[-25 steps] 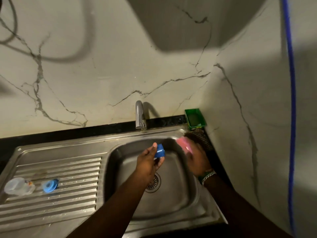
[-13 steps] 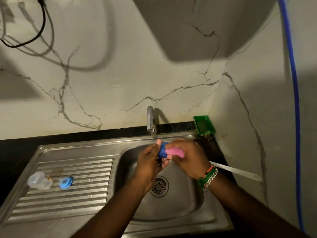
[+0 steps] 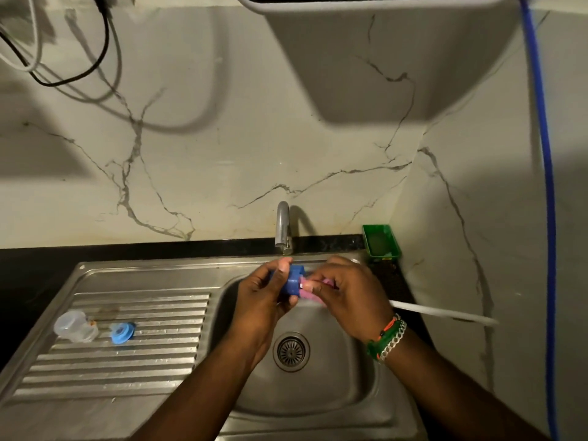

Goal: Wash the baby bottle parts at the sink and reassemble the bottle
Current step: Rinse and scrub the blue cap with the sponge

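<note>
Over the sink basin [image 3: 318,393], a blue bottle cap [image 3: 293,283] is gripped by the left hand [image 3: 264,300] while a pink sponge [image 3: 326,286], pinched by the right hand [image 3: 351,300], is pressed against it for scrubbing.

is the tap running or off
Off, as far as the picture shows: no stream falls from the tap spout, and the sink basin under it holds no pooled water.

Bare forearms; right wrist wears beaded bracelets [image 3: 386,340].
</note>
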